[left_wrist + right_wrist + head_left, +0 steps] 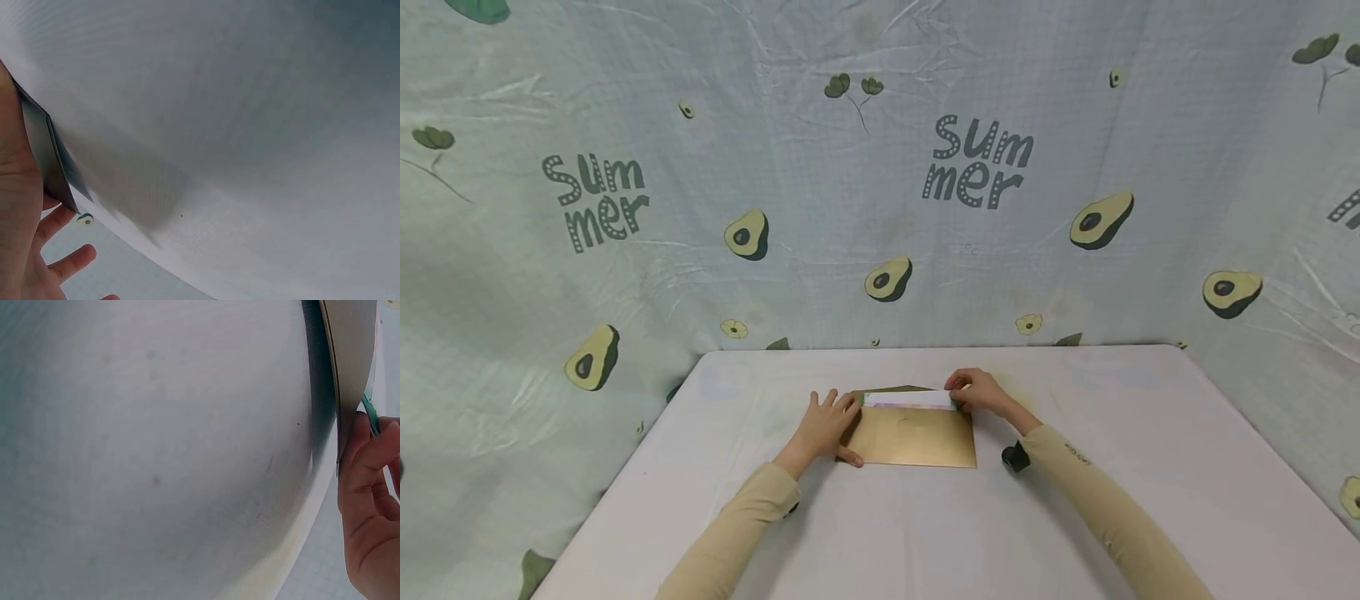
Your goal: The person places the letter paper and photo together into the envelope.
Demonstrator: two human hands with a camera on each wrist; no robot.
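Observation:
A gold envelope (917,437) faces the person near the table's middle, its flap raised behind. From its mouth shows a strip of white card (907,400) with a pinkish-purple print and green ends. My left hand (822,427) holds the envelope's left side, thumb at the lower left corner and index finger by the card's left end; its other fingers spread outward. With thumb and fingers, my right hand (979,392) pinches the card's green right end (370,415) at the mouth. Both wrist views show the envelope edge-on, tilted over its shadow.
The white table (910,542) stretches out around the envelope, its far edge close to a hanging cloth (820,317) printed with avocados and lettering. A black wrist-worn device (1016,457) sits below the right wrist, by the beige sleeve (1097,500).

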